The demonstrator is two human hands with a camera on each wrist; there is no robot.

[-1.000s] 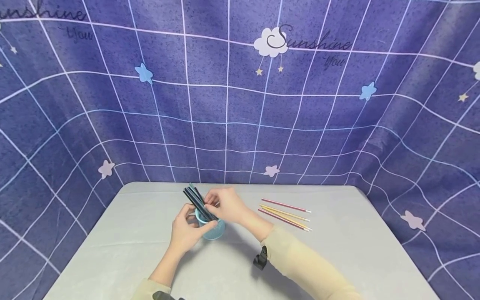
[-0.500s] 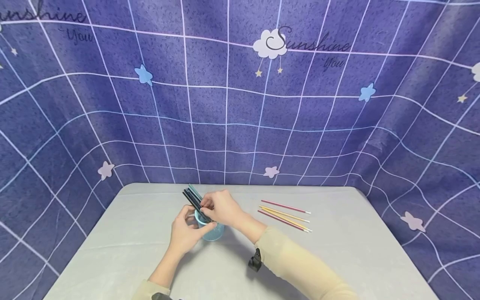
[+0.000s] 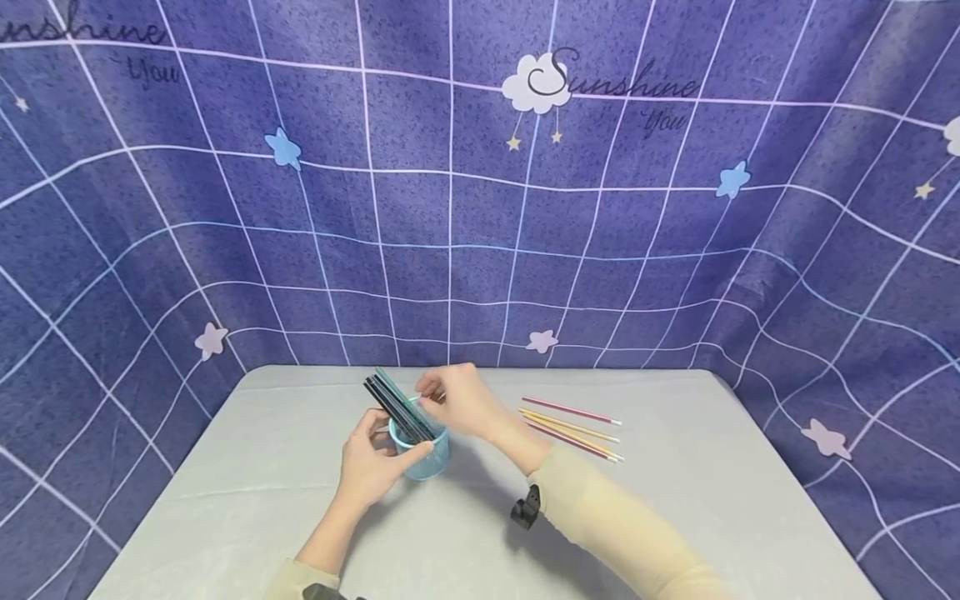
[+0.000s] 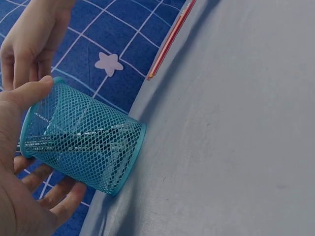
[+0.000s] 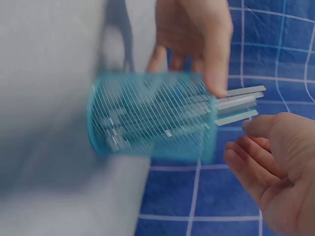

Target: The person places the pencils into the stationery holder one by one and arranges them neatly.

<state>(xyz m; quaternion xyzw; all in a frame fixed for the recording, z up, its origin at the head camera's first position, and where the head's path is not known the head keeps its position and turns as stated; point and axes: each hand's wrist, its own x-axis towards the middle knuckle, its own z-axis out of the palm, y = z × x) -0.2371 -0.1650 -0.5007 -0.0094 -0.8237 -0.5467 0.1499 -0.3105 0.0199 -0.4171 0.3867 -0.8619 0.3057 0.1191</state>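
Note:
A teal mesh pencil cup [image 3: 429,463] stands at the left of the table's middle. My left hand [image 3: 367,467] grips it from the left, thumb across the near rim and fingers around the far side. Several dark and teal pencils [image 3: 392,405] lean left out of its mouth. Just right of the rim is my right hand [image 3: 463,404], fingers loosely bent. In the right wrist view nothing lies between the right hand's thumb and fingers, which are close beside the pencil ends [image 5: 238,104]. The pencils' lower ends show blurred through the mesh.
On the grey-covered table [image 3: 675,508], right of the cup, lie several red and yellow pencils [image 3: 572,435] with white ends. Behind the table hangs a purple-blue curtain [image 3: 480,275] with grid lines and stars.
My right hand has come off the pencils in the cup and moved right, its fingers now apart from them. My left hand keeps its grip on the cup in the same spot.

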